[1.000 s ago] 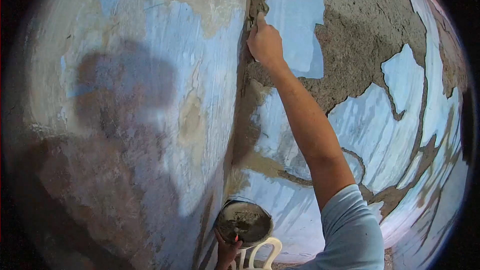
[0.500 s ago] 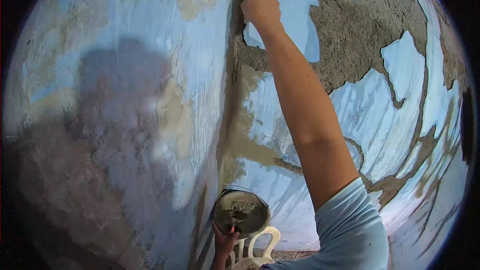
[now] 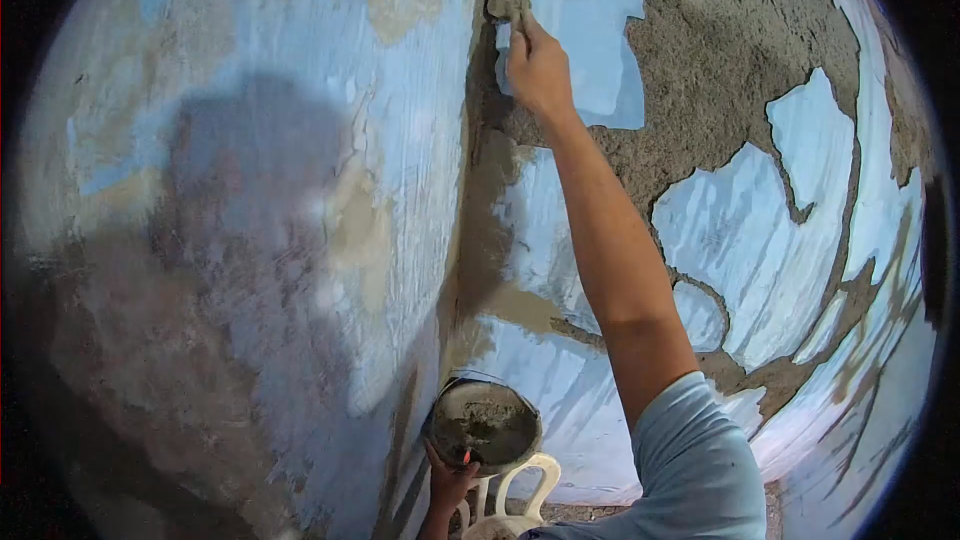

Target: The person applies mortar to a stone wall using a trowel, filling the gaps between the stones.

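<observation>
My right hand is closed around a small trowel, its blade lying against the right-hand wall beside the corner. Grey wet mortar coats that corner strip below the trowel. Low in the view, my left hand grips the near rim of a round bucket. Grey mortar lies inside the bucket. A small orange-red piece shows at the bucket's near side by my left fingers; what it belongs to I cannot make out.
A pale plastic chair stands just below the bucket. Peeling blue paint and rough bare render cover the right wall. The left wall meets it at the corner, with a dark shadow on it.
My right hand has come down and slightly right along the corner, and more of the trowel shows. The left hand and bucket stay nearly in place.
</observation>
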Available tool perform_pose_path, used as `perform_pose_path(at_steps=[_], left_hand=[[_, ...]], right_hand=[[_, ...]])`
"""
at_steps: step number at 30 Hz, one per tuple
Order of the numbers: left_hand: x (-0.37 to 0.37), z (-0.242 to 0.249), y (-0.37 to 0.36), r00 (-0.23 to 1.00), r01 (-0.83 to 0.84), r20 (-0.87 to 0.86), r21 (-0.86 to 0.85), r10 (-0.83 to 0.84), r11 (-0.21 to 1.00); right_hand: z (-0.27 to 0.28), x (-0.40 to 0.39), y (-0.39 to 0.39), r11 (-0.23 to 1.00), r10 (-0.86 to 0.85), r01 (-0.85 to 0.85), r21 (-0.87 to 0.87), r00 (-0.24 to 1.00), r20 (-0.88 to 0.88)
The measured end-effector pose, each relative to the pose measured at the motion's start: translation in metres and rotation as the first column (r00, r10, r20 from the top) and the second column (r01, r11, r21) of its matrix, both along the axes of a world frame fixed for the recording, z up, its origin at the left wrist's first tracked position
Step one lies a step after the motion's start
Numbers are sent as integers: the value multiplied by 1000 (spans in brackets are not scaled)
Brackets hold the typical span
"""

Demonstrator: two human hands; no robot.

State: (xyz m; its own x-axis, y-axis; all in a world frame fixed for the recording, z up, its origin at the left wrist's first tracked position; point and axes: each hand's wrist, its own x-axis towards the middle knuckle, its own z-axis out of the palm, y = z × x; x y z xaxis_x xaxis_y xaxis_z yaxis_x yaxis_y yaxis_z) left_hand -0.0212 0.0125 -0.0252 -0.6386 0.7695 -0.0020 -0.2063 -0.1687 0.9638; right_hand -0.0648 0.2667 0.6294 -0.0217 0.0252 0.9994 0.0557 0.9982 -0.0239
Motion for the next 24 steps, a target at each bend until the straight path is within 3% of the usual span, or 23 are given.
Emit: perform_pose_path(at_steps=[3,5,7,9,10,13,15,18,21,24], left_hand=[[1,-5,0,995,1,98,68,-8,998],[3,24,-6,997,-39,-69,-104,32,994],[3,31,-7,998,-40,-63,-134,31,990],[3,22,-6,993,0,117,-18,2,1000],[1,18,-4,993,12,119,-16,-10,1000],[2,9,-8,992,25,121,-11,-23,1000],[2,16,-4,995,-9,99,24,6,1000],[-1,5,-3,998,-11,61,-85,16,996],[6,25,-8,998,2,62,106,-8,994],[0,19,-8,1000,29,-2,-40,-29,999]], right_hand=[[3,-8,-3,999,-44,44,-12,999,-2],[7,-16,-7,996,-91,91,-7,996,-12],[11,-18,-10,989,-147,147,-33,989,4],[24,-19,-22,968,-234,237,-79,971,44],[29,-21,-25,954,-276,281,-102,959,67],[37,-22,-18,947,-281,291,-134,955,94],[36,-21,-5,941,-331,333,-58,943,35],[40,-5,-13,927,-365,371,-61,927,88],[34,10,-10,903,-405,419,-92,904,137],[19,27,-11,940,-330,332,-76,943,44]])
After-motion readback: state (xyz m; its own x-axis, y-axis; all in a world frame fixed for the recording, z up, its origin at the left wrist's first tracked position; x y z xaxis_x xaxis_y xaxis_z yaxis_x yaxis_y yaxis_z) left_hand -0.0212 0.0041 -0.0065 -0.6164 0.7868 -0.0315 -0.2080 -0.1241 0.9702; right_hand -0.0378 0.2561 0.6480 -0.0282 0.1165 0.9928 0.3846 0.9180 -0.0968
